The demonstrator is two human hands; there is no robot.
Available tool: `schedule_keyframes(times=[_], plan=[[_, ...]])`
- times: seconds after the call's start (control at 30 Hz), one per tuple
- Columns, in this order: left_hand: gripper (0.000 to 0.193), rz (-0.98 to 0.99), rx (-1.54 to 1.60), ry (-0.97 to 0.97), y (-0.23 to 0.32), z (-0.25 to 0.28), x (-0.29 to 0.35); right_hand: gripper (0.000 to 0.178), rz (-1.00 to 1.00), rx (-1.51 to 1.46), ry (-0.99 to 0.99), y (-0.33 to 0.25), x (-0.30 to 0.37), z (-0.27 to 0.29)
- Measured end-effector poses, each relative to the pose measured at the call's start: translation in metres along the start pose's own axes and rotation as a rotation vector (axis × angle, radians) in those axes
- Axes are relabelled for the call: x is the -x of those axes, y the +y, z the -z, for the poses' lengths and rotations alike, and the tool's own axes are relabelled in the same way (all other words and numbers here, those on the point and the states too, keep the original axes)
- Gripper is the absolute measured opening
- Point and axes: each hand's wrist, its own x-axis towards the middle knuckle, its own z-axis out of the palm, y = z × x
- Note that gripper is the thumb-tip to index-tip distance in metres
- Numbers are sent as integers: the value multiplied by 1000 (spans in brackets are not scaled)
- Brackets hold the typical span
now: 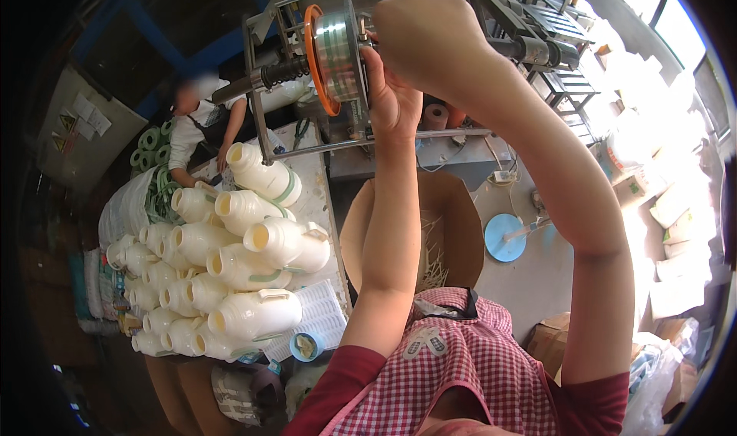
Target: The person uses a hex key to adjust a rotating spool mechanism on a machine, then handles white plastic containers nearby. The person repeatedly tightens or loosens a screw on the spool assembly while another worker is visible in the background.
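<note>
Both of my arms reach up to a reel (338, 56) of shiny clear and green film with an orange flange (313, 60), mounted on a metal frame (257, 121). My left hand (398, 102) is beside the reel's dark side plate (354, 60), thumb upright close to a small metal bolt (364, 29); its other fingers are partly hidden. Just above it, my right hand (426, 37) is curled closed with its back toward me. What the fingers of both hands grip is hidden behind the right hand.
Cream plastic jug bodies (253, 313) lie stacked on the table at left, near a small blue cup (306, 346). A co-worker (201, 125) sits beyond them. An open cardboard box (461, 229) stands below my arms. A blue round disc (505, 237) is at right.
</note>
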Motion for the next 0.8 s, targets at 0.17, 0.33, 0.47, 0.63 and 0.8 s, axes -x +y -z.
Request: schedule_keyframes(times=[0.17, 0.33, 0.47, 0.63, 0.8], plan=[[29, -46, -27, -50, -5, -13, 2, 9, 58, -23, 318, 18, 4, -37], [30, -71, -53, -72, -1, -12, 4, 17, 112, 90, 131, 20, 6, -32], [30, -91, -52, -79, -3, -14, 4, 15, 270, 177, 204, 25, 2, -32], [30, -105, -26, -109, -6, -10, 1, 14, 282, 219, 225, 31, 1, -38], [28, -113, 9, -142, -7, -12, 0, 16, 278, 260, 120, 33, 2, -29]])
